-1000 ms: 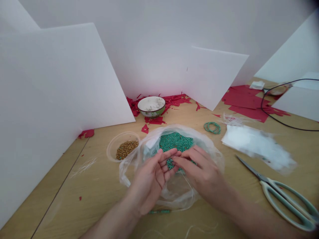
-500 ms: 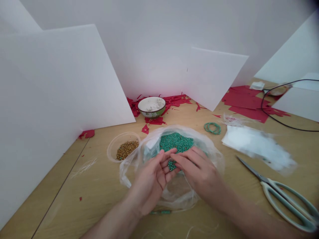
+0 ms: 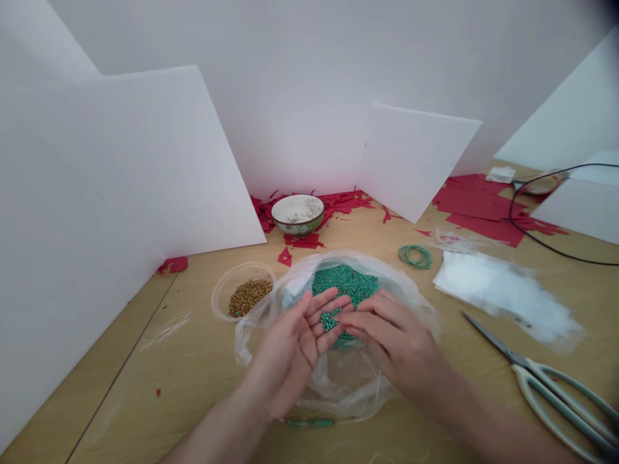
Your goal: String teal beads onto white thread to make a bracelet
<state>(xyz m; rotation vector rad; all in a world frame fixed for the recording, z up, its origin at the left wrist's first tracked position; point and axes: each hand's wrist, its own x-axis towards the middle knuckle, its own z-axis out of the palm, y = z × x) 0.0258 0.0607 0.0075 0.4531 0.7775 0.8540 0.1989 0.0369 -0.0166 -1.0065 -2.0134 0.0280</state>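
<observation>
My left hand (image 3: 294, 348) is turned palm up with its fingers stretched out, and a small heap of green beads (image 3: 331, 320) rests on them. Thumb and forefinger of my right hand (image 3: 394, 328) are pinched at those beads; a thin clear thread (image 3: 378, 380) hangs below the pinch, its tip too fine to make out. Both hands are over an open plastic bag (image 3: 338, 386) full of green seed beads (image 3: 345, 280). Closer to me, a short row of strung green beads (image 3: 319, 423) lies on the table along a thread.
A clear tub (image 3: 217, 293) of gold beads stands left of the bag. Scissors (image 3: 527, 367), plastic sachets (image 3: 503, 290) and green bead rings (image 3: 414, 256) lie to the right. A bowl (image 3: 297, 222) sits behind among red paper scraps (image 3: 343, 201). White boards (image 3: 120, 174) stand around.
The left fingers have spread flatter, so more of the beads on them show. The right fingertips have tipped down to the beads. The whole view has shifted slightly.
</observation>
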